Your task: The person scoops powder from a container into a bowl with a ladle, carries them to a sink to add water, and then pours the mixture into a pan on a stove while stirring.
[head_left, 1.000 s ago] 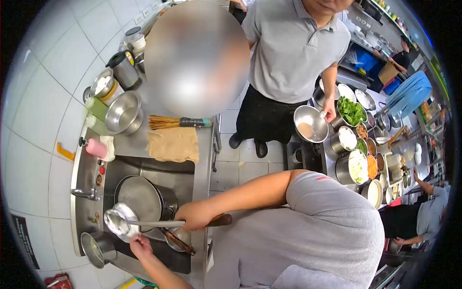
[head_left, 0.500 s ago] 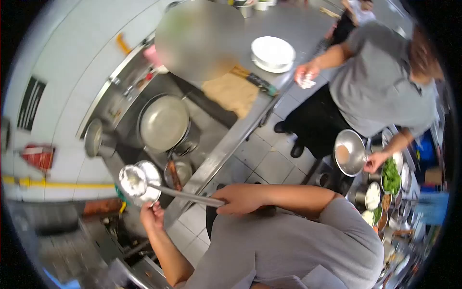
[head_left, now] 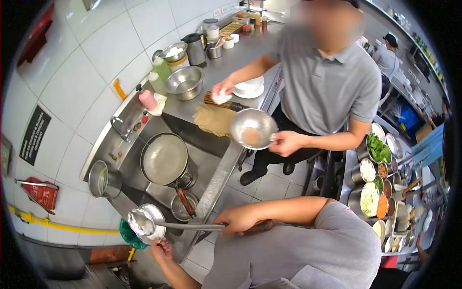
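Observation:
My right hand (head_left: 239,219) is closed around the handle of a long metal ladle (head_left: 192,226). White, soft-looking stuff (head_left: 141,220) fills the ladle's head, which sits over a shiny, pale bowl (head_left: 158,231). My left hand (head_left: 162,249) pinches that bowl's near rim. The ladle head covers part of the bowl, so whether the two touch is hard to tell. Just beyond, in the sink, lies a large wok (head_left: 165,159) with a wooden handle (head_left: 186,202). Below the handle is a small metal bowl (head_left: 181,208).
A co-worker (head_left: 327,86) across the sink corner holds a metal bowl (head_left: 251,129) and something white (head_left: 222,96). The sink's edge (head_left: 216,176) runs diagonally before me. A strainer-like pot (head_left: 98,179) stands at left. Food containers (head_left: 368,200) line the right counter.
My view has swung, showing more back counter. The co-worker has come closer, bringing the metal bowl toward the sink. My hands still hold the ladle and bowl together.

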A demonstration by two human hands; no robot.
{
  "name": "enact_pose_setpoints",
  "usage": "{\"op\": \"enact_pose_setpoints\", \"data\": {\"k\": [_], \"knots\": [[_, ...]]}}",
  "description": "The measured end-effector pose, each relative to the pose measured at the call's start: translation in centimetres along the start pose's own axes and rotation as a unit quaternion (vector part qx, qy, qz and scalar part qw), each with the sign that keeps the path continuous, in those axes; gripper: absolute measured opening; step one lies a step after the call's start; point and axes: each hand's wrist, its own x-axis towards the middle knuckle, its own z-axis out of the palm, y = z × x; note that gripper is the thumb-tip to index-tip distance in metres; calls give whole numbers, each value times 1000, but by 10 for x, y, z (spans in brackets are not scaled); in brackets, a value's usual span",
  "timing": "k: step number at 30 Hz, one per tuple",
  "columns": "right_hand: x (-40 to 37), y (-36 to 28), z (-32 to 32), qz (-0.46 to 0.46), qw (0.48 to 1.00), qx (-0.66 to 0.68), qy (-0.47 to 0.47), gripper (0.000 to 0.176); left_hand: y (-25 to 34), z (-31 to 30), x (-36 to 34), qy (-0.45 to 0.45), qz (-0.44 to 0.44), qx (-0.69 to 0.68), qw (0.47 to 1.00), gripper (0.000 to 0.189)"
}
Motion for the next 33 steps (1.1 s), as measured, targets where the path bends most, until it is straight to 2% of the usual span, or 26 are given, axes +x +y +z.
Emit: {"op": "enact_pose_setpoints", "data": {"k": [3,6,8,12,18,20,24,26,29,30,33], "knots": [[17,-3,22,-12,999,26,21,27,12,-15,17,17,13,-6,1000,13],[30,-8,39,-1,998,54,9,27,19,-31,31,-25,27,-4,999,12],[35,-18,45,7,999,35,12,33,26,-27,29,-30,25,2,999,12],[47,-26,60,28,998,47,17,32,32,-36,41,-20,21,-10,1000,10],[51,-37,71,43,997,63,24,34,33,-44,51,-56,39,-51,996,10],[55,-35,73,29,994,93,42,21,33,-45,52,-67,49,-61,995,9],[58,-37,74,35,994,90,42,19,32,-47,53,-57,25,-73,995,11],[61,-32,71,38,995,92,29,34,31,-49,55,-43,36,-78,995,11],[61,-28,70,44,993,107,27,34,27,-47,53,-19,51,-97,994,13],[61,-25,70,51,994,101,7,34,28,-48,51,-37,53,-93,994,12],[61,-29,67,47,991,123,24,38,19,-61,64,-55,55,-115,990,12]]}}
